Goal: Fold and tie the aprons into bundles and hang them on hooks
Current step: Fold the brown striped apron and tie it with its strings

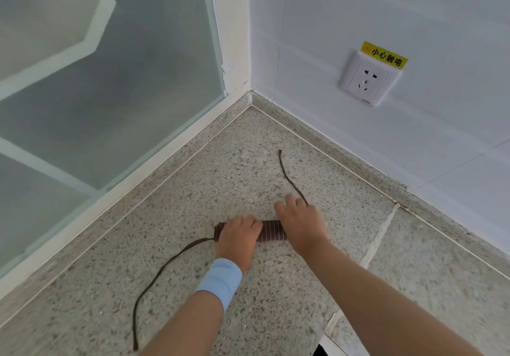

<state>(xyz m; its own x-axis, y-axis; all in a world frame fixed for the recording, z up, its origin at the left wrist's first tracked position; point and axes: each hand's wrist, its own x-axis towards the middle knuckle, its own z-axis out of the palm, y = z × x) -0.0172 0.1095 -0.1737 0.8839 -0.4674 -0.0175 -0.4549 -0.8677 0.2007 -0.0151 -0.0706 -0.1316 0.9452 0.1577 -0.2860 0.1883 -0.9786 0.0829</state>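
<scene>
A brown striped apron (271, 231) lies rolled into a tight bundle on the speckled stone counter (193, 190). My left hand (239, 235) grips the left half of the roll, fingers curled over its top. My right hand (300, 222) covers the roll's right end, its fingers stretched forward past it on the counter. One dark apron string (165, 267) trails from the roll's left end toward me. The other string (289, 179) runs from under my right fingers away toward the corner.
A frosted glass window (110, 79) with a white frame borders the counter on the left. A white tiled wall (414, 135) on the right carries a socket (368, 79) with a yellow warning label. A seam (383, 231) crosses the counter at right.
</scene>
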